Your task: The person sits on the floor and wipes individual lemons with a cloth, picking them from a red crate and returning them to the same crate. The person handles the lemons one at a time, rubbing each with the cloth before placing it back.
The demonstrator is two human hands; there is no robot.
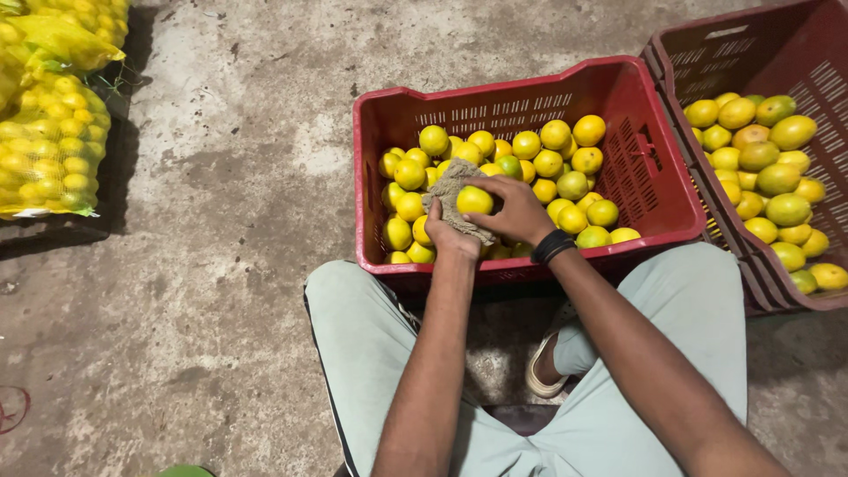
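Note:
My left hand holds a grey-brown cloth over the near part of a red plastic crate. My right hand grips a yellow citrus fruit and presses it against the cloth. A black band sits on my right wrist. The crate holds several yellow and greenish fruits. Both hands hover just above the fruit pile, close together.
A second red crate of larger yellow-green fruits stands at the right, touching the first. Yellow mesh sacks of fruit lie at the far left. My legs in pale trousers straddle the crate on a rough concrete floor.

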